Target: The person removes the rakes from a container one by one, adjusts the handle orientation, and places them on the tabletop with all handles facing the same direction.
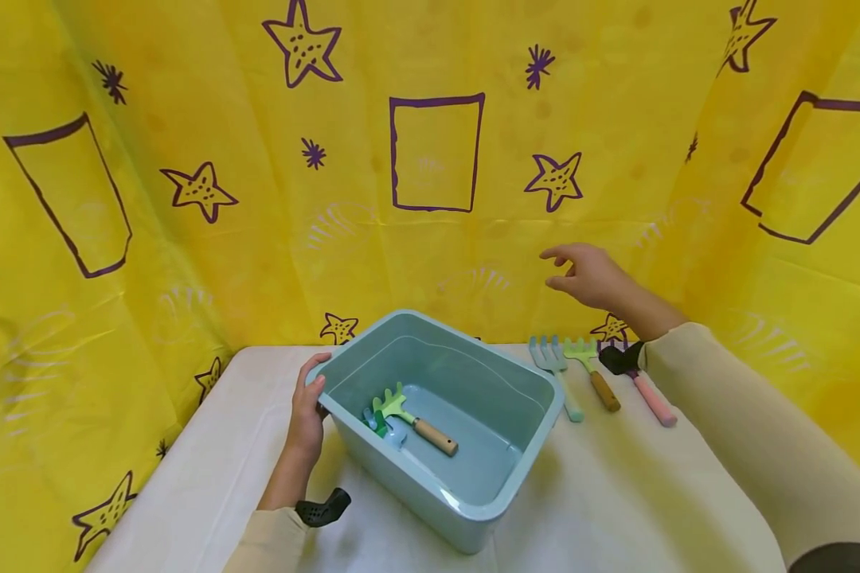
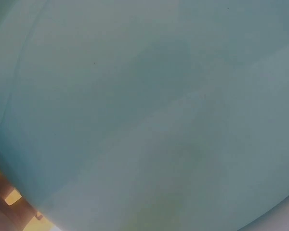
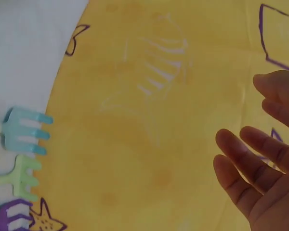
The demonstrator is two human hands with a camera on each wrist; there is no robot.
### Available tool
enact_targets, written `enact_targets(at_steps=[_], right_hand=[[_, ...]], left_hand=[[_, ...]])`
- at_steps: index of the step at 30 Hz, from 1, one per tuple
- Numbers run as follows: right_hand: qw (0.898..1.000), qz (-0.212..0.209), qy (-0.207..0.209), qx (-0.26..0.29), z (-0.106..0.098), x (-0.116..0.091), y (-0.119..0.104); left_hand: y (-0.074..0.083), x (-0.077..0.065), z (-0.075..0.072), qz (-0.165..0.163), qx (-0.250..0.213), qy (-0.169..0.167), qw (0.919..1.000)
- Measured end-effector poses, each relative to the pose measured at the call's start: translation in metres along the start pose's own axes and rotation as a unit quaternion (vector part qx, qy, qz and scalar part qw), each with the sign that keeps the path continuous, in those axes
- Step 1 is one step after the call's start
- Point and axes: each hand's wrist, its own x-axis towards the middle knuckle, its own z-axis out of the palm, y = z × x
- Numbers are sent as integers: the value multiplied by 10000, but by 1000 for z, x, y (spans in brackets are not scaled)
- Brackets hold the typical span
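Note:
My left hand [image 1: 306, 418] grips the rim of a blue-green plastic bin [image 1: 408, 497] at its left corner, thumb and fingers over the edge. Inside the bin lie a light-green hand rake [image 1: 433, 436] with a wooden handle and small blue and dark-green pieces, partly overlapped. The bin's wall [image 2: 149, 106] fills the left wrist view. Raised in the air beyond the bin's right side, my right hand [image 1: 589, 275] holds nothing; its fingers are spread and slightly bent. Below it lie a light-blue fork [image 1: 553, 362], a green rake [image 1: 602, 391] with a wooden handle and a purple rake with a pink handle [image 1: 654, 400].
A white-covered table [image 1: 258, 414] carries the bin and the tools. Yellow sheeting [image 1: 430, 263] with purple star and frame drawings hangs behind and on both sides. A black wrist strap [image 1: 619, 360] hides part of the purple rake in the head view.

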Motion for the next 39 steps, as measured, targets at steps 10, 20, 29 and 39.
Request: enact_targets(at_steps=[10,20,29,39], right_hand=[[9976,-552,-300,275,23,19,-31],[9917,-986,-579,596,51,29,-55],[9869,-1107,-877,773,80,32,-69],[9829,-1172,-1150,828,114,32,-80]], left_hand=[[-1,0,0,38,-35,5,10000],[-1,0,1,30,-17,13,10000],[-1,0,1,58,-2,2,10000],[1,0,0,11,51,2,10000]])
